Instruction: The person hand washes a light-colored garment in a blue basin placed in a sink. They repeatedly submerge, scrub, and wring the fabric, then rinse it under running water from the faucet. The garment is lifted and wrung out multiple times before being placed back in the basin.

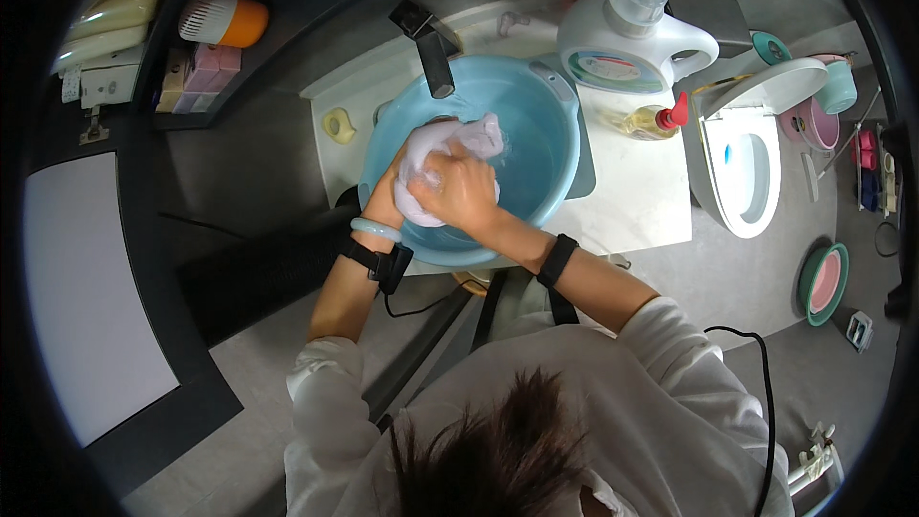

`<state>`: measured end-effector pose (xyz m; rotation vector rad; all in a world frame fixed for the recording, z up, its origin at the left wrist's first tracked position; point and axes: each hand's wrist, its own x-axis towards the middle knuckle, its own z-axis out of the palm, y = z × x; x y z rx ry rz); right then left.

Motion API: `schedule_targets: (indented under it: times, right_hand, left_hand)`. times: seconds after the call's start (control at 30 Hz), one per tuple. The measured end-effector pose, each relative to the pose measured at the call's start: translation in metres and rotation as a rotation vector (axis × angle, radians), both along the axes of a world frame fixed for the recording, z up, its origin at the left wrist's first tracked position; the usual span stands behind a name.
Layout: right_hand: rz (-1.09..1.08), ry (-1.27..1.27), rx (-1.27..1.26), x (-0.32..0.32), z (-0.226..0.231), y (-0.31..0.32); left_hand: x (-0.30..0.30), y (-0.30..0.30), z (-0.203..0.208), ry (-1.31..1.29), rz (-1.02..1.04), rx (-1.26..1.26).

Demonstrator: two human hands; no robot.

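Observation:
A wet, pale lilac cloth (436, 155) is bunched up over the light blue plastic basin (563, 168), which has water in it. My right hand (466, 190) is closed on the cloth from above, knuckles up, pressing into its folds. At the cloth's left side my left hand (390, 188) holds it from beneath. The cloth covers most of that hand's fingers. One end of the cloth sticks out past my hands toward the far side of the basin. Above the basin's far edge hangs a black faucet (436, 62).
To the basin's right, a white detergent jug (613, 43) and a pump bottle (651, 122) with a red top stand on the white counter (637, 201). A yellow soap dish (338, 125) lies at left. Farther right are a toilet (747, 172) and stacked basins (823, 285).

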<state>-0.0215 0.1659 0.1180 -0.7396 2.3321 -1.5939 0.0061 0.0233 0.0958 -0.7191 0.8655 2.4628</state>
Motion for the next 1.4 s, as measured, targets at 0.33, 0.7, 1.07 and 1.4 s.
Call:
schedule_targets:
  times: [0.33,0.7,1.07,1.4]
  right_hand:
    - [0.114,-0.493,0.478,-0.064,-0.045,0.011]
    - [0.155,-0.433,0.324,-0.098,-0.078,0.041]
    - [0.17,-0.47,-0.008,-0.092,-0.053,0.062]
    - [0.24,-0.553,-0.004,-0.096,-0.055,0.059]
  left_hand:
    - [-0.002,-0.027,-0.063,-0.323,-0.001,-0.453]
    - [-0.053,-0.043,-0.089,-0.391,-0.793,-1.442]
    - [-0.08,0.042,-0.119,-0.31,-1.404,-1.694]
    - [-0.066,0.048,-0.111,-0.048,-1.199,-1.856]
